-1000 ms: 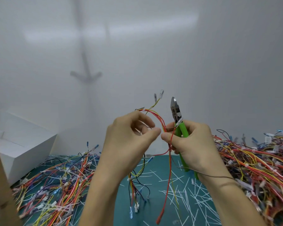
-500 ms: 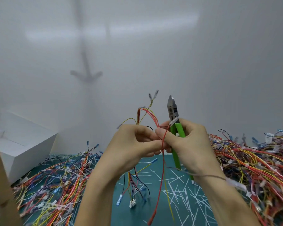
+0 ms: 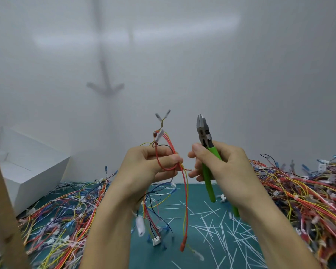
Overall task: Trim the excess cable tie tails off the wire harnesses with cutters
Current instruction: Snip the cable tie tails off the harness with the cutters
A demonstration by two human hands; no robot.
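The left hand (image 3: 151, 167) is clenched on a harness (image 3: 169, 144), its fingers curled round a loop of red wire, with the thumb closing the loop against the forefinger. The right hand (image 3: 223, 167) grasps the cutters (image 3: 208, 183), fingers wrapped round the upper part of the green handles. The grey jaws point up and tilt a little to the left, with a thin gap at their tips. The two hands are level and just beside each other, raised above the mat (image 3: 175, 255). A short wire end sticks out from the left fist toward the right hand's lower fingers; whether it touches them I cannot tell.

Above the left hand the harness rises to two clear-sleeved terminals (image 3: 162, 116) that cross in an X. Below it, wires hang down: a long red-and-yellow pair ends in a red terminal (image 3: 183, 244), and thinner wires end in a white plug (image 3: 156, 241), both close to the mat.

Cut white tails (image 3: 219, 228) lie scattered over the green mat under the right forearm. Harness piles sit on the left (image 3: 56, 216) and on the right (image 3: 308, 193). A white box (image 3: 27, 167) stands at the far left against the pale wall, and a wooden post (image 3: 2, 202) slants across the left edge.
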